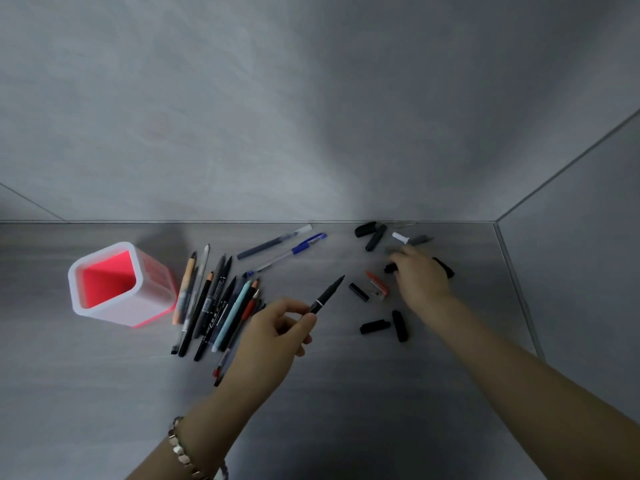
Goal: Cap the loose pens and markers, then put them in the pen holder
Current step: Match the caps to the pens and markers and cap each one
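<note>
Two hands apart, capping step: left hand [273,337] pinching uncapped black pen [327,295]; right hand [420,275] among loose caps [374,326], grip unclear. Next: pick matching cap, press on.

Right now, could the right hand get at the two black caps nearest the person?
Probably yes: the right hand is just beyond the two black caps, with only bare surface between and nothing lying over them.

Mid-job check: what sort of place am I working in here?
Probably a desk or tabletop in a wall corner: grey wood-grain surface meeting grey walls, a white square pen holder with pink inside, loose pens and markers.
</note>
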